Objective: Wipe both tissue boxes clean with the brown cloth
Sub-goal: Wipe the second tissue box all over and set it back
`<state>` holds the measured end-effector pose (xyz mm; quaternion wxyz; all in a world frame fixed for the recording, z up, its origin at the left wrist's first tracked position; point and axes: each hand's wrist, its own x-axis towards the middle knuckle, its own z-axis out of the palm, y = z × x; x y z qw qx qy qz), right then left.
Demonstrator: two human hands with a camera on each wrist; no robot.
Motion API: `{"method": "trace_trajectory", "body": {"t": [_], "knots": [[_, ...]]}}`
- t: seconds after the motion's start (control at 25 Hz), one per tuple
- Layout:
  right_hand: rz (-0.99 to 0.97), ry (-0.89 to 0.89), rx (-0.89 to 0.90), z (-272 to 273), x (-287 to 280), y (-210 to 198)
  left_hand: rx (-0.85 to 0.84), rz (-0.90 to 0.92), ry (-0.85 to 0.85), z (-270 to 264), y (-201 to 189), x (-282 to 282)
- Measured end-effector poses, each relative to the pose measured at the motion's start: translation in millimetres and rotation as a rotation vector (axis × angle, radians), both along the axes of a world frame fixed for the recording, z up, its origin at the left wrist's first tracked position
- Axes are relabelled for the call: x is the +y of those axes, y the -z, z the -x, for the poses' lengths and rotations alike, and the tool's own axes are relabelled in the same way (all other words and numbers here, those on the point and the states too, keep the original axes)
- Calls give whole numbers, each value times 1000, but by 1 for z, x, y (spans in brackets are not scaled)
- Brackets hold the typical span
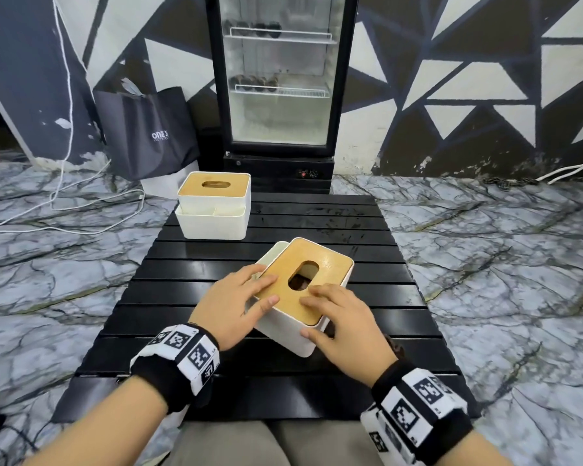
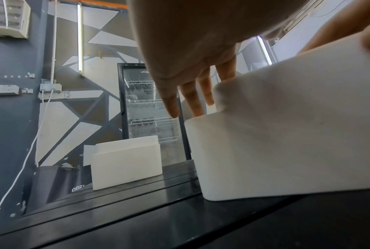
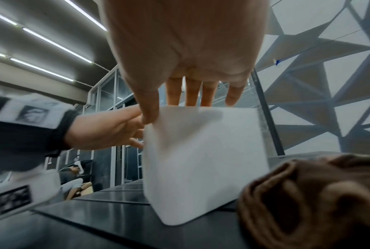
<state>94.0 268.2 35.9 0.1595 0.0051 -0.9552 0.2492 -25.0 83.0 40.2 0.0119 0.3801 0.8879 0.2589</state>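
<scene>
The near tissue box [image 1: 320, 264], white with a wooden lid and an oval slot, stands turned at an angle on the black slatted table [image 1: 317, 216]. My left hand [image 1: 270, 290] lies on the lid's left edge with its fingers straight and its thumb against the white side wall. My right hand [image 1: 312, 314] rests on the lid's near end, thumb on the near face [image 3: 201, 160]. The brown cloth [image 3: 312, 198] lies crumpled on the table just right of the box, with neither hand on it. The far tissue box [image 1: 214, 206] stands at the table's back left.
A glass-door fridge [image 1: 280, 79] stands behind the table, with a dark bag [image 1: 148, 132] on the floor to its left. White cables [image 1: 64, 203] trail over the marble floor at the left. The table's right half shows bare slats.
</scene>
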Motion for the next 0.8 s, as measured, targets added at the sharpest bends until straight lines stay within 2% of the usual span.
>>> {"method": "trace_trajectory", "body": {"t": [0.12,0.32,0.44,0.56,0.68,0.8], "knots": [[34,-16,-19,2,31,-3,93,84,-15,-11,-7,-5],[76,83,-61,30,59,-7,49,122,64,-21,-14,1],[97,99,-3,29,40,-13,24,116,14,-8,-10,-8],[143,3,37,8,0,-13,32,92,-25,11,-7,-24],[9,-44,-57,1,-20,-3,58,64,10,16,-4,-30],[-50,-42,-81,7,-13,-3,111,1,9,13,1,-37]]}}
